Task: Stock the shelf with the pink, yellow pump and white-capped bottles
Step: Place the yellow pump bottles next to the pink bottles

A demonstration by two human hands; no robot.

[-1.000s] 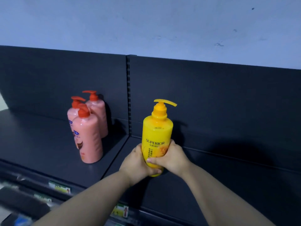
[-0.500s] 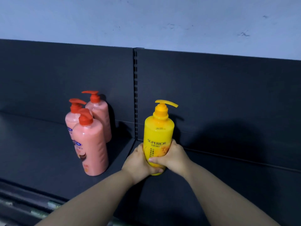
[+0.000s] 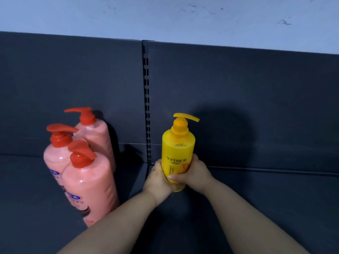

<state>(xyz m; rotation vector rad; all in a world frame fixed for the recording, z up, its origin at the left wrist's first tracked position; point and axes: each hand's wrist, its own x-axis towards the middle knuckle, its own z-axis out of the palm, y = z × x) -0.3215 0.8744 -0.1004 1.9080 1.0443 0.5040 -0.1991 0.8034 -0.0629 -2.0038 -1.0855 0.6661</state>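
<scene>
Fingers [image 3: 175,177] of left hand [image 3: 157,180] and right hand [image 3: 197,174] curl round lower half of yellow pump bottle [image 3: 178,147], upright just right of slotted post [image 3: 146,99], likely steadying it onto shelf [image 3: 266,198]; pink bottles [image 3: 89,182] grouped left of post

A shop: dark slotted gondola shelf [image 3: 256,189], grouped pink pump bottles [image 3: 88,180].

Yellow bottle [image 3: 178,153] perhaps farther back
</scene>
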